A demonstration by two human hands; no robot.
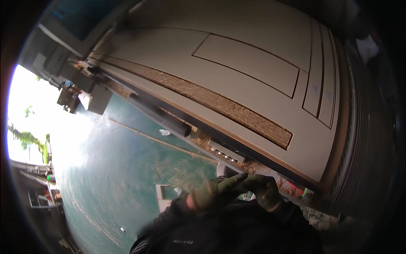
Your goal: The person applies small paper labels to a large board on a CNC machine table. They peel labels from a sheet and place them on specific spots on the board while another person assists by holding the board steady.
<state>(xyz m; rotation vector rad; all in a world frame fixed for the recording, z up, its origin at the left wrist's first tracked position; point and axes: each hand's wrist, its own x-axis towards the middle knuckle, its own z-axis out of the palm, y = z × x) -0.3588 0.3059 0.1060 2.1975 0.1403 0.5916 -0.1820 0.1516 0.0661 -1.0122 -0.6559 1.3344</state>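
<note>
My left hand (216,193), in an olive-green work glove, is in front of my body at the lower middle, its fingers stretched out toward the right. My right hand (266,192), gloved alike, meets those fingertips with its own fingers curled in. Whatever may lie inside the curled fingers is hidden. Just beyond both hands lies a large pale board (249,91) on a machine bed. Dark grooves outline several rectangular pieces in it, and one long strip-shaped opening (203,97) shows rough wood chips.
Sawdust and a row of round metal knobs (224,155) line the bed's near edge, below a dark roller-like tube (160,115). On the green floor (127,165) lie a thin wooden strip (156,139), a white scrap (164,132) and a pale frame-like piece (160,198). Ridged dark covering (359,127) borders the right.
</note>
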